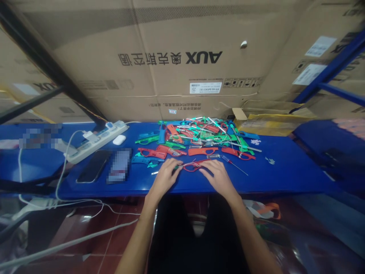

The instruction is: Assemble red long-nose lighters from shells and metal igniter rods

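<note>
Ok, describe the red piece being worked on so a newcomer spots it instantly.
On the blue table, find the heap of coloured parts in front of the big cardboard box. Nearer the front edge are the left hand and right hand. The red piece lies between them; the other red parts lie untouched.

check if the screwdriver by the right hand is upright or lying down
Lying down: the screwdriver stretches lengthwise along the blue table, slanting toward its near edge.
</note>
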The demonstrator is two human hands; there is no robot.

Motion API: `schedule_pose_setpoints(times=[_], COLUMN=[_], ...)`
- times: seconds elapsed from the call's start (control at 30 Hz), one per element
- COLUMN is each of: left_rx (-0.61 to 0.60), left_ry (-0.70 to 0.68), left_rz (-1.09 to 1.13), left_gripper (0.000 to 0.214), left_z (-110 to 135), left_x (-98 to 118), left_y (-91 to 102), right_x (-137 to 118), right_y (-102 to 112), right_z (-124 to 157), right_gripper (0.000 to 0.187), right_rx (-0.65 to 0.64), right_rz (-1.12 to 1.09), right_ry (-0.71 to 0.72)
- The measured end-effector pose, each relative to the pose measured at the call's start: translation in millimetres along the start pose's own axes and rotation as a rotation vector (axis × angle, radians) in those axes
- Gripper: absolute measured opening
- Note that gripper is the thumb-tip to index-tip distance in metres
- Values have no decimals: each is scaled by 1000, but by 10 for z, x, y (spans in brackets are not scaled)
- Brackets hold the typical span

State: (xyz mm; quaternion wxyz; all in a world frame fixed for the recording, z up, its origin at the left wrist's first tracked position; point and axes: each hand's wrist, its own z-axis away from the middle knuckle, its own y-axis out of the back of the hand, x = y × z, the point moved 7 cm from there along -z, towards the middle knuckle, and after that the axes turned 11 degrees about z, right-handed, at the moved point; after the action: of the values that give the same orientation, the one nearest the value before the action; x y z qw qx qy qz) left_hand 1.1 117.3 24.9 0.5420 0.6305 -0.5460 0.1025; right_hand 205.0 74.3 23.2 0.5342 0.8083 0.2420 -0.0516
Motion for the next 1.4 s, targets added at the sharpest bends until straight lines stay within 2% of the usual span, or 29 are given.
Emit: schedule_pose_setpoints(times=[0.33,0.53,0.6,0.83,0.97,1.03,1.13,1.23,1.3,1.4], left_rx=[13,87,154,508,694,743,754,714,643,550], left_ry=[-68,-44,-17,67,105,104,113,227,308,385], left_rz=[-75,-63,-73,-63,-85,-106,-167,-179,-186,-259], left_gripper=[18,22,23,23,29,26,23,26,29,32], left_z=[-6,19,34,65,73,48,-23,-29,42,271], left_x=[68,95,100,53,13,7,8,-50,-101,-174], left_y=[3,73,135,420,602,721,940,1132,1175,1136], right_x=[-67,-91,-91,-38,84,174,269,289,260,218], right_y=[18,53,70,98,213,250,267,273,264,247], right_z=[16,29,33,32,62,76,72,64,60,60], right_gripper=[22,21,21,22,22,24,27,28,27,26], right_rx=[53,131,163,177,314,365,383,373,349,317], right_rz=[78,145,143,27,-30,-101,-172,-200,-217,-244], right_ry=[44,64,67,15,-135,-218,-286,-304,-289,-262])
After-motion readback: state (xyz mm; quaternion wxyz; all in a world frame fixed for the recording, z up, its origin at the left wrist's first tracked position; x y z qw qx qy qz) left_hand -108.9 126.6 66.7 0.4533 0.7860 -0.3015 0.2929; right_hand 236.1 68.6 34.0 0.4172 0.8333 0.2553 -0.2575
